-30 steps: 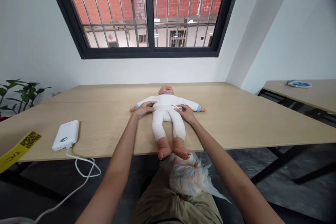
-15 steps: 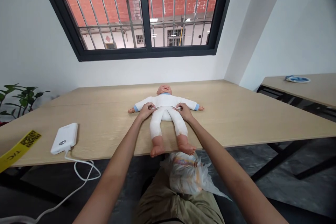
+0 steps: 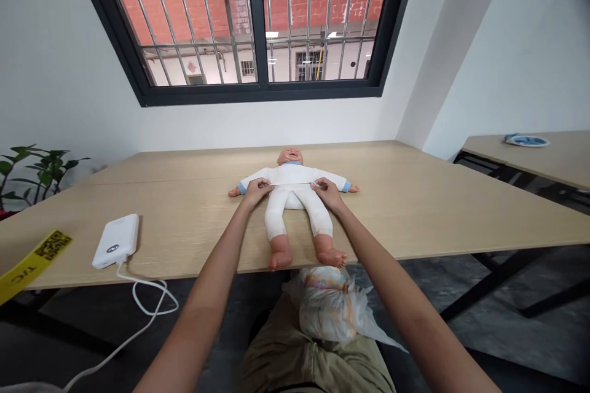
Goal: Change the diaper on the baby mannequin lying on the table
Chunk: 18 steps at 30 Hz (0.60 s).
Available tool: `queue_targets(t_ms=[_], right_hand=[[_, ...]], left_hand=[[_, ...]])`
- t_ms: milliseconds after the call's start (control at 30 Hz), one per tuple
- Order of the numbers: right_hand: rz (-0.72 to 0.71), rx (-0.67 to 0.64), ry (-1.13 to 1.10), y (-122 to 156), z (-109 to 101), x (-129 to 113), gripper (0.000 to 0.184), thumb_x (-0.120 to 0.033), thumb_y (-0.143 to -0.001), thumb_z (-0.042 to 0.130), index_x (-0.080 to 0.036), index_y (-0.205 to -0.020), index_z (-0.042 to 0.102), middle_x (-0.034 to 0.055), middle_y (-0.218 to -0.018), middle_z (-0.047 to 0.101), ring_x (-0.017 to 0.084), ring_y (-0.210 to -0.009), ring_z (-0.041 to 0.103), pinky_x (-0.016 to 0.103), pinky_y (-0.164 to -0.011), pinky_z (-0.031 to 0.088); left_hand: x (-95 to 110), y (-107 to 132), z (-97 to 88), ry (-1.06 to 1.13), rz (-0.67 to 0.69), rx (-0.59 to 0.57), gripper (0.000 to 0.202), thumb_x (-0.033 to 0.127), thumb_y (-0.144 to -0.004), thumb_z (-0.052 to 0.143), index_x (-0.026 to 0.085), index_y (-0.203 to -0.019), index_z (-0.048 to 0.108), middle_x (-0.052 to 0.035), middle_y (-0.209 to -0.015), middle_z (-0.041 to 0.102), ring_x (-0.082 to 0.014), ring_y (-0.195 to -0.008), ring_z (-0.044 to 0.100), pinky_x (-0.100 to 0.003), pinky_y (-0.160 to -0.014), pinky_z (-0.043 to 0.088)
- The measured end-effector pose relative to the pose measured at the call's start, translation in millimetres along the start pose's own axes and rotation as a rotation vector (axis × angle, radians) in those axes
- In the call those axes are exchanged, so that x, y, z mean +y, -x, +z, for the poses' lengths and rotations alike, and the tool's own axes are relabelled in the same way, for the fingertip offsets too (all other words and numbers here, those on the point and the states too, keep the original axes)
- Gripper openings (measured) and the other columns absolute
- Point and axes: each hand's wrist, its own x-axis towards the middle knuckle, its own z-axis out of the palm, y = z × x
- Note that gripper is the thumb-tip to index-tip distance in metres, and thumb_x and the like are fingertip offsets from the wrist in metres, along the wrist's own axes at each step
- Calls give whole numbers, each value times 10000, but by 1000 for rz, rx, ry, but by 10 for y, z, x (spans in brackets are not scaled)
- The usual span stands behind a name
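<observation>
A baby doll (image 3: 294,196) in white clothes lies on its back on the wooden table (image 3: 415,202), head toward the window, bare feet at the near edge. My left hand (image 3: 255,191) pinches the waistband of the doll's white trousers at its left side. My right hand (image 3: 326,191) pinches the same waistband at the other side. Both hands have their fingers closed on the cloth. A clear plastic bag (image 3: 329,310) holding a folded nappy rests on my lap below the table edge.
A white power bank (image 3: 116,239) with a white cable (image 3: 147,295) lies at the table's left. A yellow tag (image 3: 32,264) lies at the far left edge. A plant (image 3: 37,166) stands left. A second table (image 3: 530,156) with a blue plate (image 3: 527,140) stands right.
Both hands have shifted from lying on the doll's sides to pinching the waistband, which sits a little higher on the body. The doll's legs have spread apart.
</observation>
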Motion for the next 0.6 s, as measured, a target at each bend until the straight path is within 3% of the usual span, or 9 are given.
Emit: queue_targets(t_ms=[200,400,467,600], right_hand=[[-71,96,58,33,36,-32,299,-505,-792,533,-210,-833,505,67,-866,584,211,-803,539,379,-799,464],[-129,137,113,60,140,-29,247,-476,-822,464,-230,-841,448,59,-878,515,225,-860,493,400,-850,437],[-119,100,44,72,151,-82,264,-493,-824,479,-232,-833,446,43,-852,501,209,-828,483,369,-815,434],[-18,46,-191,109,152,-221,330,-527,-781,586,-228,-790,446,-4,-760,465,162,-721,454,294,-704,407]], left_hand=[[14,23,22,47,-21,-26,308,327,-570,757,180,-752,557,2,-769,558,-137,-706,523,-263,-691,414],[69,108,37,114,-105,-124,635,336,-567,825,230,-1119,529,-81,-1144,540,-197,-991,570,-302,-840,451],[74,121,52,105,-121,-134,629,333,-548,834,228,-1092,538,-70,-1124,532,-192,-984,559,-289,-824,449],[63,128,102,53,-105,-98,528,356,-552,811,210,-976,531,-1,-907,516,-144,-792,523,-240,-684,419]])
